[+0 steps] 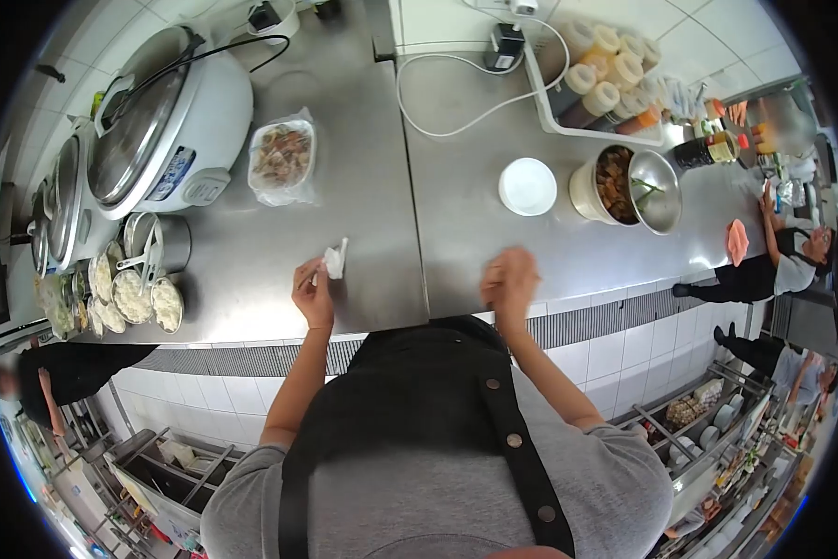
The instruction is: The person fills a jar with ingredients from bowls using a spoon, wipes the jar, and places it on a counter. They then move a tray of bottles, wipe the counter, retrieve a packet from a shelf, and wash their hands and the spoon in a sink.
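Over the steel counter [368, 200], my left hand [314, 296] pinches a small crumpled white piece, like tissue or thin plastic [335, 261], between thumb and fingers. My right hand [512, 282] hovers near the counter's front edge, fingers curled and smeared by motion; whether it holds anything, I cannot tell. Beyond it sits a round white bowl [528, 186]. To that bowl's right is a pot of brown chunks of food [615, 180], with a metal bowl [657, 191] holding a few green strips leaning against it. Past my left hand lies a plastic-wrapped tray of food [284, 156].
Large rice cookers [172, 121] line the left side, with several rice-filled bowls [132, 296] and a metal pot [172, 240] before them. A bin of squeeze bottles [605, 79] and a looping white cable [400, 88] occupy the back. A co-worker [792, 256] leans on the right end.
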The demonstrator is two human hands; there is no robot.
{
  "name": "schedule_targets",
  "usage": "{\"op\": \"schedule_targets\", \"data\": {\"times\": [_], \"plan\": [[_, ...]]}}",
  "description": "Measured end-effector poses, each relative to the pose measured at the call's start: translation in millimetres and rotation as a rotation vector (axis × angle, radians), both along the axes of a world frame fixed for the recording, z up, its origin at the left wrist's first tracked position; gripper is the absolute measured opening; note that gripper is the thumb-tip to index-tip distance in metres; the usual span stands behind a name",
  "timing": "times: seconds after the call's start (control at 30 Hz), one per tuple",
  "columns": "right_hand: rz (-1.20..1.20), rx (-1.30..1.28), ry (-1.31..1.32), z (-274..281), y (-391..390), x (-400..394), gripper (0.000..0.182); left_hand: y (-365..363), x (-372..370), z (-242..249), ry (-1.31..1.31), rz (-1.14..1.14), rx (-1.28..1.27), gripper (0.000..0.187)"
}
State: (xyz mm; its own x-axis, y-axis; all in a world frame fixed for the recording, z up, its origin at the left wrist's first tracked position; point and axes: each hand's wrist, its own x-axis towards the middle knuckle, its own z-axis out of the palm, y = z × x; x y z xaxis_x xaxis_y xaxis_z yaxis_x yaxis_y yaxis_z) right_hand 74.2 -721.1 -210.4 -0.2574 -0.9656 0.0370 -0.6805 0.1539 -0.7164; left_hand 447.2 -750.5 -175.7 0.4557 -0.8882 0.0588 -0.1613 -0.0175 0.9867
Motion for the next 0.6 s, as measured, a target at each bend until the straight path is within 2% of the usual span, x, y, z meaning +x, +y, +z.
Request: {"op": "schedule_targets", "data": {"times": [0.03,0.1,0.17,0.27,0.37,0.43,0.47,0.53,0.6], "plan": [[0.165,-0.023,-0.012,13.0,-13.0,36.4,0.041,1.3,3.8,1.8,-0.034,-0.007,-0.008,0.012],[0.338,-0.116,0.268,26.9,-57.9,81.8,0.047,-0.1,14.8,3.3,-0.067,-0.008,-0.025,0.012],[0.168,-0.158,0.443,19.6,-114.9,108.4,0.050,-3.7,26.5,4.1,-0.051,0.026,-0.074,0.013],[-0.249,-0.257,0.435,10.8,-233.2,110.3,0.048,-9.6,46.0,13.3,0.019,0.086,-0.120,0.013],[-0.571,-0.341,0.360,-8.4,-336.2,69.2,0.042,-6.7,69.4,26.2,-0.005,0.116,-0.140,0.013],[-0.309,0.031,0.467,16.9,-367.1,50.4,0.038,1.9,85.3,43.1,-0.062,0.128,-0.125,0.013],[-0.294,0.035,0.460,9.2,-366.9,47.4,0.038,8.3,92.2,47.6,-0.102,0.131,-0.107,0.014],[-0.179,-0.293,0.599,-6.3,-351.2,51.5,0.034,25.3,107.2,49.5,-0.121,0.147,-0.138,0.014],[-0.104,-0.285,-0.618,8.4,-302.0,86.2,0.036,36.4,116.5,55.2,-0.238,0.172,-0.114,0.015]]}}
